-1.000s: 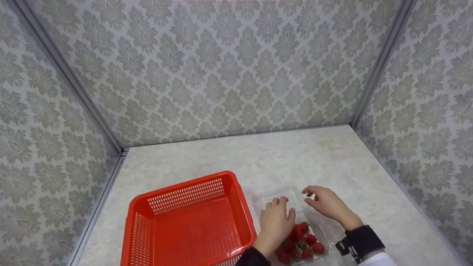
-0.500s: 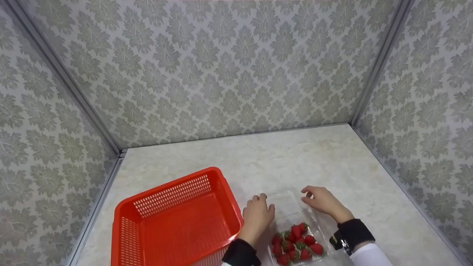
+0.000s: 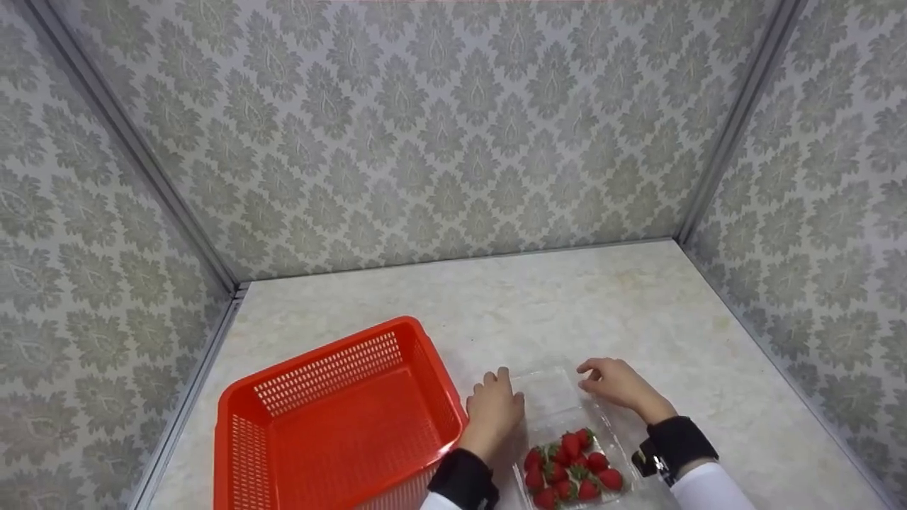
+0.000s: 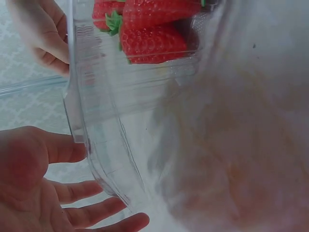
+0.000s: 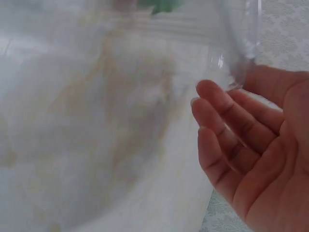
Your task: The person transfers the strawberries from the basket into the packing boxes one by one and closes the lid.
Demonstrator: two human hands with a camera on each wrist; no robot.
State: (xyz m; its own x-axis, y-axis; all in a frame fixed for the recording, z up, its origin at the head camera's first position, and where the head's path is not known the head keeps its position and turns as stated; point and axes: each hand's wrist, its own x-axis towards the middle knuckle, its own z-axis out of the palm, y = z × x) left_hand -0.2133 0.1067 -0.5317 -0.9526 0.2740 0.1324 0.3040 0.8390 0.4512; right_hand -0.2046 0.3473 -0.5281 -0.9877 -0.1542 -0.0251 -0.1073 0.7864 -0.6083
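Observation:
A clear plastic clamshell box (image 3: pixel 533 431) lies with its lid (image 3: pixel 545 389) folded back, away from the person. Several red strawberries (image 3: pixel 570 464) with green leaves sit in its near half. My left hand (image 3: pixel 494 407) is at the box's left side; in the left wrist view its thumb and loosely spread fingers (image 4: pixel 96 212) touch the clear edge. On the opposite side, my right hand (image 3: pixel 618 384) pinches a corner of the box between thumb and curled fingers (image 5: pixel 236 121), as the right wrist view shows.
A red plastic basket (image 3: pixel 340 347) with slotted walls stands left of the box, close to my left hand. Pale marbled tabletop (image 3: pixel 510 304) stretches behind, bounded by patterned wall panels (image 3: pixel 453 142) with grey edge strips.
My left hand has moved left from above the strawberries to the box's left edge, uncovering them. The red basket has shifted slightly left. The right hand stays nearly in place.

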